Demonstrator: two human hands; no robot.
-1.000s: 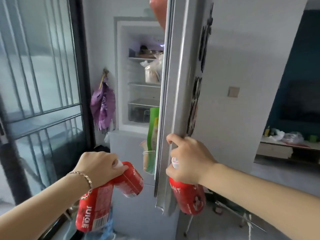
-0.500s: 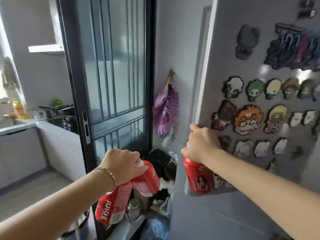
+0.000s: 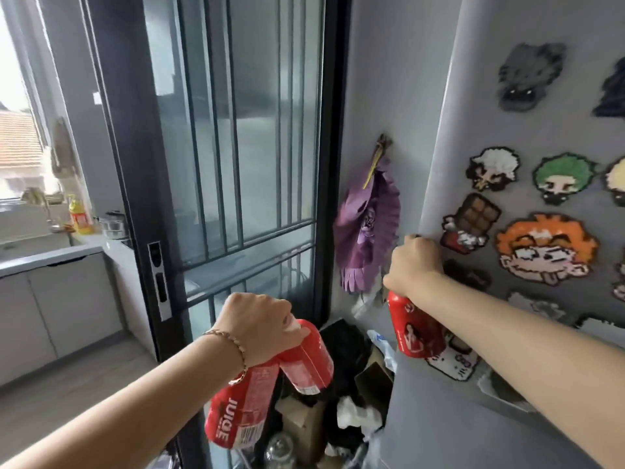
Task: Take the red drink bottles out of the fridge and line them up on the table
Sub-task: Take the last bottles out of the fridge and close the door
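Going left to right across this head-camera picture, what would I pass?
Yellow bottle → metal pot → door handle → left hand gripping two red bottles → purple fan → right hand gripping one red bottle → orange-haired magnet.

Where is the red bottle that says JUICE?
The JUICE bottle hangs low, left of centre in the head view, from the left hand, beside a second red bottle in that hand, before the barred door.

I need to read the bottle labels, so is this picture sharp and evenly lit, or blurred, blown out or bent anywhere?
Head view: the window is blown out; the JUICE bottle in the left hand reads clearly; the top magnets are blurred; the door frame tilts from wide-angle distortion.
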